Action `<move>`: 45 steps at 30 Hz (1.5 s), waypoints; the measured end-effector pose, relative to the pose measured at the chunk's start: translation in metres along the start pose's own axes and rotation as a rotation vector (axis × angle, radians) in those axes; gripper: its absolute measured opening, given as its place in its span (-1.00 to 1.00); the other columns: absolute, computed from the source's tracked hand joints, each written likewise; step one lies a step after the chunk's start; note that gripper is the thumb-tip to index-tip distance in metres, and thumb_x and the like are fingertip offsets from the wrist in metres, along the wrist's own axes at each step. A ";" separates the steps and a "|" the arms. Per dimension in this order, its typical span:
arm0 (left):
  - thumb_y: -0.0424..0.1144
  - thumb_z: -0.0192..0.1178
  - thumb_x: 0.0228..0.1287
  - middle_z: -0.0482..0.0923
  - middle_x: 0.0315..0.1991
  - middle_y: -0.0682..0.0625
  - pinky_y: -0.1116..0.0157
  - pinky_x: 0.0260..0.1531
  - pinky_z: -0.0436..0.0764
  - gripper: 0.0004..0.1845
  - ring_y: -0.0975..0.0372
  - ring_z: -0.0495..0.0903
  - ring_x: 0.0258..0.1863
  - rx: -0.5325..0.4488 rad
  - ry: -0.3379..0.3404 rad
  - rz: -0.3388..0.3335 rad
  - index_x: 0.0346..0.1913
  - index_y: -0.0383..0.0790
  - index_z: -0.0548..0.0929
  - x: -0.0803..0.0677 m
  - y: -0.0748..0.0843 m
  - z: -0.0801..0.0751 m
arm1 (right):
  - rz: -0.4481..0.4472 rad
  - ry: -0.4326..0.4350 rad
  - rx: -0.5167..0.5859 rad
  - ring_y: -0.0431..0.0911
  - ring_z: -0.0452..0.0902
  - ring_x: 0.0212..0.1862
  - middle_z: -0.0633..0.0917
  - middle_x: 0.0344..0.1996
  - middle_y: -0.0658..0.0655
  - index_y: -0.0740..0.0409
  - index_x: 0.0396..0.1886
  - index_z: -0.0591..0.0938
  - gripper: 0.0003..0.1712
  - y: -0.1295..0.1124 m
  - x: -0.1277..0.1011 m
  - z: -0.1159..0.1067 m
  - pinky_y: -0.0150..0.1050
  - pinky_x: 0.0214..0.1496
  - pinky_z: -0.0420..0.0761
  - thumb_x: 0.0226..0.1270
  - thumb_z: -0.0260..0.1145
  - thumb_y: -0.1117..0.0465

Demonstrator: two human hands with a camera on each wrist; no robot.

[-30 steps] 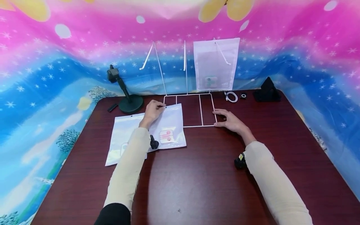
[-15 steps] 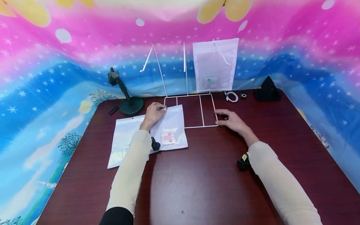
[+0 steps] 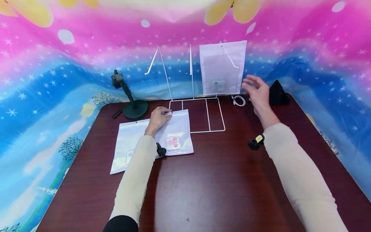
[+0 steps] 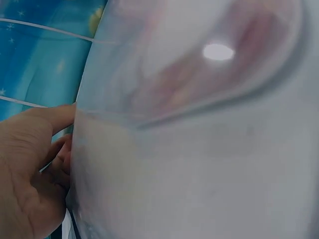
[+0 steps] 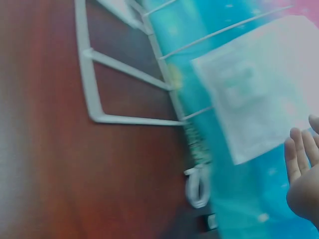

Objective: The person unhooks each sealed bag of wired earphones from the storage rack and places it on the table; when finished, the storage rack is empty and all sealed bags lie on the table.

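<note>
My left hand (image 3: 158, 120) pinches the top edge of a white zip bag (image 3: 182, 124) near its hang hole. Pink-and-white earphones in a clear case (image 3: 173, 142) show through its front. In the left wrist view the bag (image 4: 199, 169) fills most of the picture, my thumb at its edge. Partly under my left forearm lies a second white bag (image 3: 123, 138). My right hand (image 3: 259, 93) is raised, fingers loosely extended and holding nothing, right of a bag (image 3: 223, 67) hanging on a hook of the white wire rack (image 3: 208, 114). Green-and-white earphones show through that hanging bag.
Two more rack hooks (image 3: 151, 61) carry nothing. A dark green stand (image 3: 134, 109) and a small black stick (image 3: 117, 113) stand at the back left. Behind my right hand are a coiled white cable (image 3: 238, 100) and a black triangular holder (image 3: 278, 95).
My right hand has left the rack's right front corner and risen up and back to beside the hanging bag. My left hand stays on the bag's top edge.
</note>
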State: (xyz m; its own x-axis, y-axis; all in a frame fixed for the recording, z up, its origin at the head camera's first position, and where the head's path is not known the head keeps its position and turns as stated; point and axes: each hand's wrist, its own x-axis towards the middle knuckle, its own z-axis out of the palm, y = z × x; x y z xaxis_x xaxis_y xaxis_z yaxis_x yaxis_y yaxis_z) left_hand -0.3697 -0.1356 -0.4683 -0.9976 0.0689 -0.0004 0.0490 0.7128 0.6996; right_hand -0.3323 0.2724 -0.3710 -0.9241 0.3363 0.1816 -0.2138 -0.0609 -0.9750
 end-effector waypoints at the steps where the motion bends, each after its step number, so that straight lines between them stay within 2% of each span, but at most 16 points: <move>1: -0.16 0.27 0.51 0.37 0.47 -0.11 -0.06 0.46 0.32 -0.62 -0.02 0.34 0.42 0.004 0.002 0.001 0.30 -0.12 0.69 0.000 -0.001 0.000 | 0.004 0.014 0.035 -0.17 0.71 -0.23 0.72 0.10 0.24 0.20 0.30 0.63 -0.48 -0.008 0.004 0.001 -0.41 -0.24 0.69 0.36 0.43 0.43; 4: -0.15 0.28 0.50 0.35 0.49 -0.10 -0.05 0.49 0.30 -0.62 -0.02 0.34 0.45 -0.004 0.009 -0.009 0.30 -0.12 0.69 0.000 -0.003 0.000 | 0.028 0.023 0.090 -0.12 0.71 -0.22 0.71 0.06 0.13 0.15 0.34 0.61 -0.44 -0.033 0.013 0.007 -0.38 -0.23 0.70 0.35 0.44 0.40; 6: -0.15 0.30 0.49 0.35 0.50 -0.08 -0.05 0.50 0.28 -0.62 -0.01 0.33 0.47 -0.018 0.010 -0.024 0.29 -0.10 0.70 0.000 -0.005 0.000 | 0.050 0.019 0.100 -0.11 0.70 -0.21 0.69 0.13 0.12 0.13 0.37 0.59 -0.41 -0.048 0.017 0.011 -0.37 -0.23 0.70 0.36 0.44 0.39; 10: -0.14 0.31 0.48 0.34 0.51 -0.07 -0.08 0.51 0.25 -0.62 -0.01 0.30 0.48 -0.051 0.003 -0.039 0.29 -0.09 0.70 0.000 -0.007 0.000 | 0.086 0.000 0.056 -0.14 0.67 -0.16 0.57 0.35 0.16 0.07 0.44 0.53 -0.34 -0.072 0.024 0.020 -0.37 -0.16 0.69 0.37 0.44 0.37; 13: -0.14 0.31 0.48 0.34 0.51 -0.07 -0.08 0.51 0.25 -0.62 -0.02 0.30 0.48 -0.065 0.002 -0.040 0.29 -0.08 0.70 0.000 -0.006 0.001 | 0.102 -0.024 0.002 -0.14 0.64 -0.09 0.51 0.43 0.13 0.01 0.49 0.50 -0.29 -0.087 0.028 0.025 -0.39 -0.13 0.68 0.38 0.42 0.40; 18: -0.14 0.31 0.48 0.33 0.52 -0.07 -0.09 0.51 0.25 -0.61 -0.01 0.29 0.48 -0.069 -0.002 -0.038 0.29 -0.08 0.70 0.000 -0.004 0.000 | 0.091 -0.007 -0.035 -0.14 0.61 -0.04 0.58 0.33 0.11 -0.03 0.44 0.56 -0.34 -0.102 0.033 0.031 -0.42 -0.21 0.68 0.37 0.40 0.42; 21: -0.14 0.32 0.48 0.33 0.52 -0.07 -0.09 0.52 0.23 -0.61 -0.01 0.29 0.50 -0.061 -0.004 -0.044 0.30 -0.08 0.70 -0.001 -0.003 0.000 | 0.067 0.035 -0.033 -0.17 0.60 -0.09 0.63 0.26 0.08 -0.01 0.37 0.61 -0.39 -0.106 0.033 0.034 -0.43 -0.27 0.65 0.36 0.41 0.43; 24: -0.15 0.32 0.47 0.33 0.52 -0.06 -0.10 0.53 0.21 -0.61 -0.01 0.27 0.51 -0.068 -0.005 -0.054 0.30 -0.09 0.70 -0.002 -0.002 0.000 | 0.066 0.059 -0.040 -0.17 0.58 -0.07 0.61 0.29 0.06 -0.01 0.36 0.61 -0.39 -0.107 0.034 0.036 -0.43 -0.27 0.64 0.35 0.41 0.44; 29: -0.17 0.32 0.48 0.34 0.51 -0.07 -0.10 0.52 0.22 -0.62 -0.02 0.27 0.50 -0.093 -0.006 -0.043 0.28 -0.11 0.70 -0.003 0.000 0.000 | 0.117 0.047 -0.059 -0.15 0.57 0.04 0.58 0.35 0.06 -0.06 0.38 0.60 -0.37 -0.107 0.033 0.037 -0.35 -0.05 0.68 0.37 0.40 0.44; 32: -0.17 0.32 0.48 0.34 0.51 -0.06 -0.07 0.51 0.25 -0.63 0.00 0.29 0.49 -0.090 -0.008 -0.046 0.28 -0.10 0.71 -0.002 0.000 0.001 | 0.105 0.051 -0.060 -0.14 0.59 0.00 0.61 0.27 0.07 -0.07 0.34 0.63 -0.41 -0.104 0.032 0.038 -0.32 -0.02 0.69 0.38 0.38 0.44; 39: -0.15 0.32 0.47 0.33 0.52 -0.04 -0.10 0.50 0.25 -0.63 0.00 0.28 0.49 -0.098 -0.009 -0.060 0.28 -0.07 0.71 -0.001 0.000 0.000 | 0.032 0.108 -0.039 -0.16 0.57 -0.08 0.63 0.00 0.02 -0.01 0.17 0.70 -0.54 -0.100 0.028 0.043 -0.40 -0.25 0.66 0.35 0.39 0.45; 45: -0.16 0.31 0.48 0.32 0.52 -0.04 -0.08 0.51 0.25 -0.63 0.00 0.28 0.49 -0.094 -0.008 -0.060 0.28 -0.08 0.71 -0.001 -0.001 -0.001 | -0.030 0.172 -0.055 -0.19 0.60 -0.18 0.64 -0.12 -0.02 0.02 -0.01 0.70 -0.68 -0.093 0.024 0.049 -0.29 -0.16 0.65 0.32 0.41 0.44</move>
State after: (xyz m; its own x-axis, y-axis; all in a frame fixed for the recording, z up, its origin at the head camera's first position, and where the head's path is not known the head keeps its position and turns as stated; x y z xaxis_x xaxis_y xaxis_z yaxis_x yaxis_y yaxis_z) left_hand -0.3693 -0.1371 -0.4684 -0.9982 0.0335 -0.0501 -0.0165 0.6474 0.7620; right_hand -0.3499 0.2395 -0.2701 -0.8489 0.4928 0.1910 -0.2187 0.0015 -0.9758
